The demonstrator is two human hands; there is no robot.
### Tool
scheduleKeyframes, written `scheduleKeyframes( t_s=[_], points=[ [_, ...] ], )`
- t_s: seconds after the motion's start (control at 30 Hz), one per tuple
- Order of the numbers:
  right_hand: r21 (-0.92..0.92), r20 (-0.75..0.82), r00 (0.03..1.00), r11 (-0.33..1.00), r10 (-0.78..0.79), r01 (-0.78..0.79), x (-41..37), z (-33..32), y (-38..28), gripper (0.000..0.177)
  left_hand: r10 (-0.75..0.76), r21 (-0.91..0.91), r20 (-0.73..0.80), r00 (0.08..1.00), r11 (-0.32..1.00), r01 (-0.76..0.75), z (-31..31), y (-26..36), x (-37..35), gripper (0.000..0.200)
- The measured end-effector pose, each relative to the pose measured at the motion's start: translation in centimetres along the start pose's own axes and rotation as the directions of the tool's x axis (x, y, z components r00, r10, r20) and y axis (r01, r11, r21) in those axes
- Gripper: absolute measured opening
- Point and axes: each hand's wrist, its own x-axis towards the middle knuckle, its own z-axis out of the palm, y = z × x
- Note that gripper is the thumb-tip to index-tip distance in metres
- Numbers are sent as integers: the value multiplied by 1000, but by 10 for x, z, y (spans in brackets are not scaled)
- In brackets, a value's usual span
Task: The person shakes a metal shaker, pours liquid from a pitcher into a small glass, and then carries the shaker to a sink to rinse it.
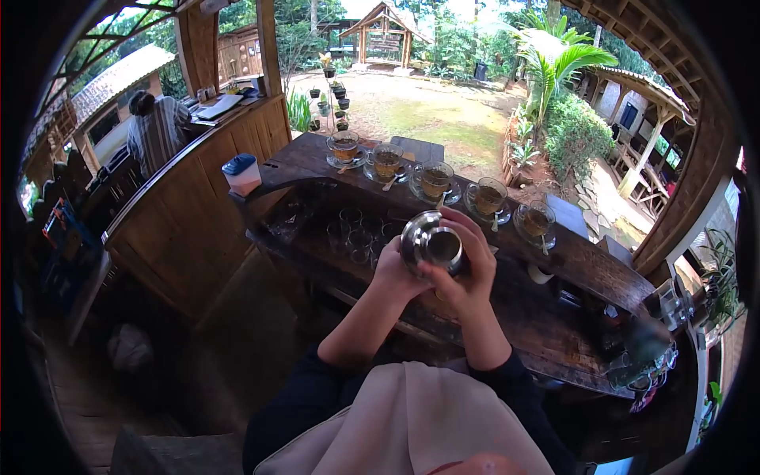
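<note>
Both of my hands are wrapped round a shiny metal canister [415,241], held above the dark wooden counter. My left hand [396,273] grips its lower left side. Around the right side curl the fingers of my right hand [473,257], with the thumb near a round, rimmed end that faces me. Whether that end is open or lidded I cannot make out. Just beyond, a row of several glass cups [436,180] with brown liquid stands on glass saucers with spoons. Upturned or empty clear glasses [348,233] sit on the lower shelf, left of my hands.
The dark wooden counter [602,277] curves across in front of me. A plastic tub with a blue lid [241,174] stands at its left end. Glassware [673,305] crowds the right end. Behind a wooden partition [198,206] at left, a person [157,134] in a striped top leans forward.
</note>
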Motion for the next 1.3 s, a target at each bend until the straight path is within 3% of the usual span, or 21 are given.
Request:
scheduleKeyframes(
  t_s=[0.07, 0.1, 0.23, 0.33, 0.37, 0.4, 0.47, 0.53, 0.57, 0.6, 0.67, 0.73, 0.8, 0.87, 0.9, 0.93, 1.07, 1.13, 1.2, 1.27, 1.3],
  points=[
    [47, 62, 928, 930, -368, 365, 2, -14, -27, 42, -222, -110, 336, 915, 956, 272, -16, 18, 2, 39],
    [54, 119, 819, 827, -562, 559, -1, -23, -42, 40, -278, 100, 146, 949, 959, 266, 5, 22, -8, 43],
    [273, -80, 488, 452, -869, 849, -18, -16, -55, 35, 236, -51, 749, 619, 952, -302, 52, 9, -42, 55],
    [140, 24, 749, 744, -662, 653, -15, -14, -21, 35, -151, 162, 260, 954, 981, 112, 4, 25, -8, 46],
    [98, 14, 916, 912, -402, 398, -11, -4, -11, 36, -303, 59, 408, 861, 950, 307, 0, 30, 3, 36],
    [59, -9, 994, 992, -109, 110, -8, 3, -7, 37, -97, -7, 344, 934, 994, 106, -20, 20, 11, 38],
    [36, 14, 985, 984, -174, 173, -8, -11, -17, 38, 120, 225, 100, 988, 964, -140, 0, 6, -4, 39],
    [62, 45, 893, 894, -447, 444, -14, -17, -39, 39, -285, 80, 248, 926, 958, 274, 8, 24, -14, 46],
    [-19, 161, 779, 788, -606, 616, -21, -26, -56, 32, -226, 190, 304, 925, 966, 174, 30, 26, -34, 51],
    [-35, 143, 651, 654, -746, 756, -33, -27, -71, 28, -43, 241, 496, 867, 966, -90, 29, 21, -39, 50],
    [-3, 102, 512, 514, -853, 858, -37, -25, -76, 29, 122, 9, 902, 415, 954, -300, 46, 9, -36, 47],
    [0, 3, 466, 466, -885, 885, -45, -18, -62, 32, 100, 43, 859, 502, 963, -265, 29, 7, -24, 40],
    [-19, 157, 722, 729, -673, 684, -32, -20, -33, 39, -263, 98, 424, 866, 965, 245, 3, 21, -21, 42],
    [73, 81, 989, 990, -123, 117, -25, 0, -4, 52, -92, -57, 613, 785, 985, 160, -53, 4, 14, 46],
    [201, -14, 996, 976, 86, -81, -27, 9, 20, 57, -56, -144, -91, 994, 989, 42, -13, -3, -8, 47],
    [196, -5, 996, 977, 91, -89, -31, 5, 14, 57, -58, -156, -93, 994, 987, 43, -8, -7, -18, 47],
    [95, 114, 911, 917, -396, 386, -23, -16, -51, 41, -315, 92, 308, 898, 949, 301, -7, 26, -29, 53],
    [120, 47, 713, 713, -699, 691, -43, -12, -67, 35, -65, 101, 380, 923, 994, 28, 17, 24, -52, 50],
    [92, -52, 487, 482, -872, 871, -38, -3, -55, 33, 137, 42, 856, 499, 942, -332, 29, 24, -38, 44],
    [64, -61, 474, 470, -878, 880, -37, 4, -44, 32, 44, 110, 788, 614, 971, -212, 14, 30, -32, 46],
    [69, 93, 633, 639, -769, 766, -39, -2, -31, 34, -109, 33, 459, 882, 994, 106, 7, 28, -42, 46]
  ],
)
